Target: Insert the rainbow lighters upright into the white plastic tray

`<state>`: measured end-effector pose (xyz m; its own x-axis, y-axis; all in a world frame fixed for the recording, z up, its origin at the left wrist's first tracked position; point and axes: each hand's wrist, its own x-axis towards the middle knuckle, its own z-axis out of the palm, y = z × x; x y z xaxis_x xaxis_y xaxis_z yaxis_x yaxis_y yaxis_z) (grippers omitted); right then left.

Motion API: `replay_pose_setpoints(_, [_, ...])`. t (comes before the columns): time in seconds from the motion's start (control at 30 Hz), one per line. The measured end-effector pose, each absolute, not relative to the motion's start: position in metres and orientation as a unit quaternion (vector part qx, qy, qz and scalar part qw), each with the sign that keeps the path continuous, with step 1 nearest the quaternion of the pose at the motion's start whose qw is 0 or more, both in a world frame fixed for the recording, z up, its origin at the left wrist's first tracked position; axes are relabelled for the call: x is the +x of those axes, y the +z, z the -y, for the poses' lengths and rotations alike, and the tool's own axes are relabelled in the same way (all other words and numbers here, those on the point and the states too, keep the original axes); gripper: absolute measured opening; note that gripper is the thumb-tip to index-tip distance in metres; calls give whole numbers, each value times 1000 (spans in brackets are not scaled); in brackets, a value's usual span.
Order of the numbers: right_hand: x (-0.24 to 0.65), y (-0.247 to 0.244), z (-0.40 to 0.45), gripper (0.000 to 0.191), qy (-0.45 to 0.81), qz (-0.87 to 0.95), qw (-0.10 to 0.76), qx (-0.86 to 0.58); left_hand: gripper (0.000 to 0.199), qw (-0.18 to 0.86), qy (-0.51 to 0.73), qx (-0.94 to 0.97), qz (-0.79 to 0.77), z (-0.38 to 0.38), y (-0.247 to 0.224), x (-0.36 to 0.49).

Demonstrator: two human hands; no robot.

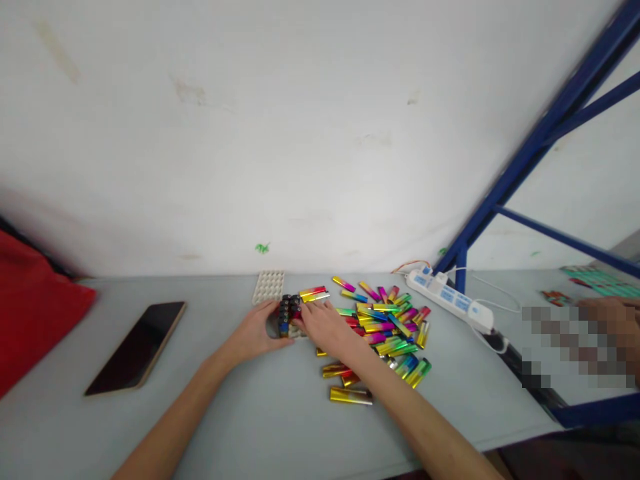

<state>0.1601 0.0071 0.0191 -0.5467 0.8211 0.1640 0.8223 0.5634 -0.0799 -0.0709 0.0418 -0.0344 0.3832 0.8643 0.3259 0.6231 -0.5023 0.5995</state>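
Observation:
A small block of upright lighters with black tops (285, 313) stands on the grey table, between my two hands. My left hand (257, 332) curves round its left side, thumb at the near edge and fingers at the back. On the right, my right hand (320, 323) has its fingers pressed at the block's right side; what they pinch is too small to tell. Beside and under my right forearm lies a loose pile of shiny multicoloured lighters (383, 327). A white tray with a grid of holes (270, 285) lies behind the block, near the wall.
A dark phone (137, 348) lies at the left, near a red cloth or bag (35, 307). A white power strip (450, 300) with cables sits right of the pile, by a blue metal frame (500, 190). Another person's hand (613, 327) shows at the far right.

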Motion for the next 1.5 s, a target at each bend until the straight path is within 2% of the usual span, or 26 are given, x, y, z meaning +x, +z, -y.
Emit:
replay_pose_setpoints(0.27, [172,39,-28,32,47,914,42,-402,80,203,304,815,-450,-39,-23,-68])
replay_pose_setpoints(0.43, [177,60,-36,25,93,915,38,-391,81,193,294,811,-467,-41,-25,-69])
replay_pose_setpoints(0.57, [174,67,-40,24,81,919,2,-386,73,192,305,816,-452,-41,-24,-69])
replay_pose_setpoints(0.67, [168,64,-41,22,64,911,-3,-407,75,183,315,813,-455,-41,-25,-68])
replay_pose_setpoints(0.77, [170,59,-38,21,73,904,39,-419,75,184,307,815,-457,-42,-27,-68])
replay_pose_setpoints(0.93, [230,51,-23,32,153,855,224,-442,80,184,299,806,-477,-44,-31,-69])
replay_pose_setpoints(1.03, [290,45,-11,23,145,797,293,-508,78,189,302,808,-469,-44,-30,-69])
replay_pose_setpoints(1.13, [336,37,-1,14,135,791,266,-535,79,193,312,804,-467,-42,-28,-67])
replay_pose_setpoints(1.33, [352,16,8,24,125,801,172,-559,82,190,316,801,-473,-40,-26,-65])
replay_pose_setpoints(1.43, [347,14,8,24,121,798,177,-563,83,195,315,802,-468,-41,-27,-65])
replay_pose_setpoints(1.5, [344,18,7,26,115,786,223,-565,85,202,320,798,-470,-41,-27,-65])
